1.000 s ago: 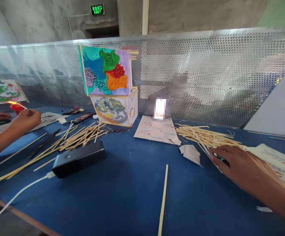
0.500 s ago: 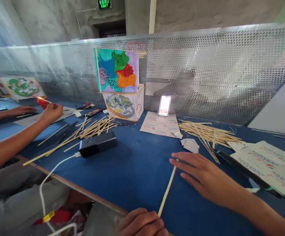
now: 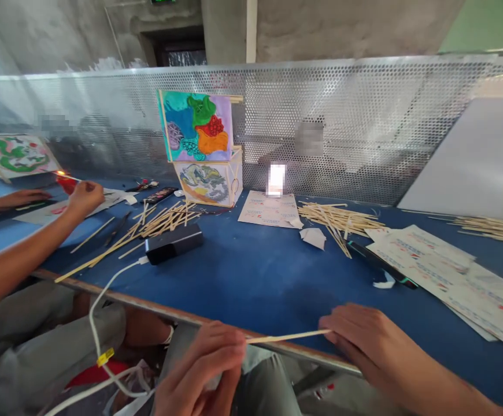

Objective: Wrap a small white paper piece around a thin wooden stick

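Head view: left hand (image 3: 206,367) and right hand (image 3: 362,341) pinched opposite ends of a near-level stick (image 3: 286,337) over the table edge (image 3: 191,316). Bare blue tabletop (image 3: 243,271) lay beyond.

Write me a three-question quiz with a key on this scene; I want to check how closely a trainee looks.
1. Multiple choice: How is the thin stick held between the left hand and the right hand?
A) Upright
B) Nearly level, with an end at each hand
C) Bent into a ring

2. True or false: The white cable is plugged into the black box.

3. Fill in: From the wearer's view, the torn paper scrap lies to the ____ of the black box.

Key: 1. B; 2. true; 3. right
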Available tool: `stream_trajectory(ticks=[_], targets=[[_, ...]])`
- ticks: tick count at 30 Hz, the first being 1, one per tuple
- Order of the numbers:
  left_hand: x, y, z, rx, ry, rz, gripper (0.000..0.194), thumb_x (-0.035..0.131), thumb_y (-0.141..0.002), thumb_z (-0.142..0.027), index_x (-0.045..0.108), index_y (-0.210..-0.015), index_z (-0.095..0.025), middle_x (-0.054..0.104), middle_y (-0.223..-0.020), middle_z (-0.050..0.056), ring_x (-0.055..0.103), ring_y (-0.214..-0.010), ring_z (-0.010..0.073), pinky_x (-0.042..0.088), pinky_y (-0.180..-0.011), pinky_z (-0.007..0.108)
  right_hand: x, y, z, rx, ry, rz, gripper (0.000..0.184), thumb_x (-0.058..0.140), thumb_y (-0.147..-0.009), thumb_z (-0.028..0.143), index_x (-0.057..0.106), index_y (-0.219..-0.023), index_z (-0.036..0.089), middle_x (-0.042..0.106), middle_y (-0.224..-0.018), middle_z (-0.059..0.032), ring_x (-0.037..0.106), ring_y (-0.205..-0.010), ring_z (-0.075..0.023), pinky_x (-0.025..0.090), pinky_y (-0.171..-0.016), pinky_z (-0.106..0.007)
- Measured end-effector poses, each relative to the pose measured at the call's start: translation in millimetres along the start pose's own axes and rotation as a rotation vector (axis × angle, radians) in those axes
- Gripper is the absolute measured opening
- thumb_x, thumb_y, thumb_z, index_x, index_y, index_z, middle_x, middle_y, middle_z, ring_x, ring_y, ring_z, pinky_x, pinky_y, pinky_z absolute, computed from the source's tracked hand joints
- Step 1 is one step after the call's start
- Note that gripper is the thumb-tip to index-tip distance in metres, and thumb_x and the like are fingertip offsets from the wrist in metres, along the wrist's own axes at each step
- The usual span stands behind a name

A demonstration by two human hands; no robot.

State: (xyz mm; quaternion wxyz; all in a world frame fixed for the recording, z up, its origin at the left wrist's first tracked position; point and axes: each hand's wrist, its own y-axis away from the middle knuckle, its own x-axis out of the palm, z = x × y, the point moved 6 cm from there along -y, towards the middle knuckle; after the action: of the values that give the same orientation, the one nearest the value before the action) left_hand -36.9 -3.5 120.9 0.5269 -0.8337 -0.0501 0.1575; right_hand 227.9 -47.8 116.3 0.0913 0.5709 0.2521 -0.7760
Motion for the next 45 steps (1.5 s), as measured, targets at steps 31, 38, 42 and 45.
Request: stream_trajectory(ticks=[31,38,42,45], targets=[[150.1,-9.8,10.4,0.372,-0.320,1.009,0.057,0.047,-0.107,-0.035,0.035,-0.160,-0.018,0.038,-0.167,0.011,0.037,-0.154,0.0295,0.050,-0.118,0.050,-49.3,59.1,-148.3,0.419,0.180,-0.053,0.027,0.048,-0.102,0.029,0.074,-0.097,0.024,0.066,-0.107,-0.0119,0.064,-0.095,-0.0311,0.051,-0.089,-0.054],[123.6,11.7,-10.9,0.452,-0.375,0.923,0.066,0.053,-0.101,-0.039,0.039,-0.156,-0.007,0.039,-0.164,0.013,0.048,-0.148,0.0274,0.056,-0.111,0.043,-34.1,39.5,-94.1,0.501,-0.184,-0.163,0.021,0.052,-0.108,0.043,0.063,-0.117,0.027,0.071,-0.093,0.0000,0.065,-0.078,-0.0156,0.052,-0.067,-0.027],[129.0,16.8,-13.2,0.402,-0.398,0.923,0.070,0.050,-0.101,-0.046,0.040,-0.155,-0.002,0.038,-0.164,0.017,0.049,-0.146,0.0311,0.056,-0.111,0.048,-14.7,15.4,-75.6,0.614,-0.481,-0.162,0.021,0.058,-0.104,0.043,0.052,-0.116,0.026,0.066,-0.081,0.0047,0.058,-0.067,-0.0127,0.048,-0.059,-0.025],[135.5,13.7,-10.9,0.293,-0.383,0.973,0.073,0.043,-0.104,-0.053,0.039,-0.156,-0.002,0.034,-0.165,0.018,0.042,-0.151,0.0328,0.051,-0.116,0.052,-5.7,-9.4,-72.2,0.582,-0.496,-0.062,0.012,0.060,-0.101,0.033,0.059,-0.109,0.025,0.070,-0.092,0.0025,0.060,-0.075,-0.0125,0.048,-0.066,-0.026]])
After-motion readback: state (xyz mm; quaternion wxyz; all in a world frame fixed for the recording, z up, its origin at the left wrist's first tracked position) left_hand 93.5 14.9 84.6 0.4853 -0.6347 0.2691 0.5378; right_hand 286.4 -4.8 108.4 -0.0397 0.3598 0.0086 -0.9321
